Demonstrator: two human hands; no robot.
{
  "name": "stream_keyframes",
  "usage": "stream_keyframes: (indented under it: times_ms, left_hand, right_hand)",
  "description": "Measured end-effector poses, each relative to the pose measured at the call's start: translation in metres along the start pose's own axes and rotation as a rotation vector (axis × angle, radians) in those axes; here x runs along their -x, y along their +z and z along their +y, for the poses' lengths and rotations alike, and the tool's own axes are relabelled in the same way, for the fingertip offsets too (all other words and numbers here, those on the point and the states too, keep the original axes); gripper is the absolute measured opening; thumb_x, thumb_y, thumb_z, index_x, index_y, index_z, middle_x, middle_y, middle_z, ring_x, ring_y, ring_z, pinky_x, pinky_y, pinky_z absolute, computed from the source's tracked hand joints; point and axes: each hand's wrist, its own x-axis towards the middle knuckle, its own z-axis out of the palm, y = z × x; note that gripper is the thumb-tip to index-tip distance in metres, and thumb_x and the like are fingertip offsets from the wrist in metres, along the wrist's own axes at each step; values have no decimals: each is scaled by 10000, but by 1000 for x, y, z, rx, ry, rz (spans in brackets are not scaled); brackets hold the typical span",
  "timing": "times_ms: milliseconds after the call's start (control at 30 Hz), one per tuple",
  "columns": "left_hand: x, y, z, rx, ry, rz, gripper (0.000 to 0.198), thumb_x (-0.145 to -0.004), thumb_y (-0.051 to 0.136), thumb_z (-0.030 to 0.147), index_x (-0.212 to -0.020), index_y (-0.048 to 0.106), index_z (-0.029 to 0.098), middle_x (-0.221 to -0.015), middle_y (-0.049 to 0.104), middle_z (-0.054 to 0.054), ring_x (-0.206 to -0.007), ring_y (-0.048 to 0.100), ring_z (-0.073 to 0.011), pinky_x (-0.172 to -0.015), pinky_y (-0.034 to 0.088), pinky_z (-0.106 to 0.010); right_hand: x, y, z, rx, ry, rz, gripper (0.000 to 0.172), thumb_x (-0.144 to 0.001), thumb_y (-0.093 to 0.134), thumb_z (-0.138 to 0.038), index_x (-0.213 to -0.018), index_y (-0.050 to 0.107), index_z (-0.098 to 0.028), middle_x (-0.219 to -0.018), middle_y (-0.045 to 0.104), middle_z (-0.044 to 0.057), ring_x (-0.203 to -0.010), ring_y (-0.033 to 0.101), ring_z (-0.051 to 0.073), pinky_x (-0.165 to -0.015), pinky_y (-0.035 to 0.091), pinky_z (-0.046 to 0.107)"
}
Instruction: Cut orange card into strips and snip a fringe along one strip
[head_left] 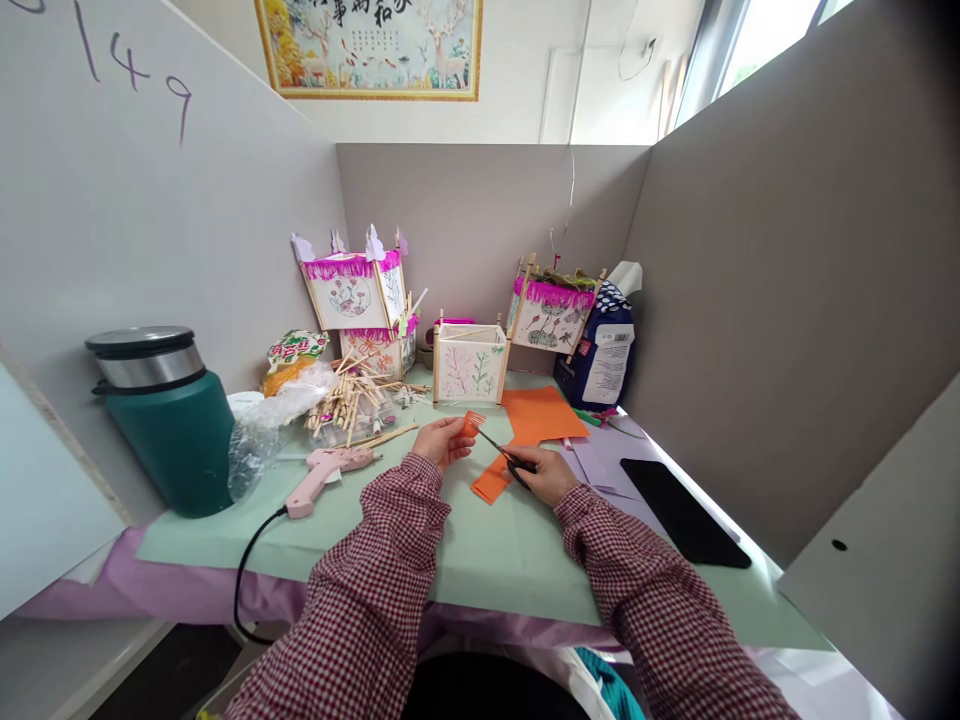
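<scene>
The left hand (444, 441) pinches a fringed scrap of orange paper (471, 423) above the smooth pale green board (480, 545); the right hand (544, 475) grips slim black scissors (504, 458), thin blades just beside the scrap

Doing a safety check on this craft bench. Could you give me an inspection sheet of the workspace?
surface: pale green sheet over lilac cloth.
job's things: small fringed orange paper piece; flat orange paper sheet; black-handled steel scissors.
clutter: loose pile of thin wooden sticks; dark green steel-topped flask; pink glue gun.
hands: left hand pinches the fringed piece; right hand holds the scissors.
cables: black cable runs from the glue gun over the bench edge.
surroundings: grey partition walls; framed painting.
</scene>
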Motion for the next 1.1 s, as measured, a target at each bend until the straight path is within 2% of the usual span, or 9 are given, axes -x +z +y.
stream_keyframes:
  times_ms: [500, 900, 1100]
  left_hand:
    - [1, 1, -1, -75, 18, 42, 105, -725, 624, 158, -796, 560, 115, -689, 637, -41, -492, 599, -110, -438, 464, -215]
    - [1, 2, -1, -114, 33, 0, 95, -723, 625, 160, -772, 559, 112, -657, 617, -27, -481, 590, -103, -432, 463, -210]
    - [0, 2, -2, -122, 35, -10, 111, -718, 634, 161, -776, 552, 115, -639, 611, -21, -484, 591, -102, -427, 464, -203]
  right_hand:
    - [0, -1, 1, 39, 9, 14, 388, -684, 549, -168, -1058, 630, -229, -999, 665, 14, -856, 623, 164, -781, 490, 281]
    - [0, -3, -8, 6, 20, 18, 367, -673, 576, -210, -1033, 643, -221, -965, 676, 17, -799, 626, 159, -734, 495, 266]
    - [0, -2, -7, 30, 14, 16, 366, -672, 606, -274, -1032, 644, -221, -939, 682, 24, -732, 622, 158, -661, 496, 263]
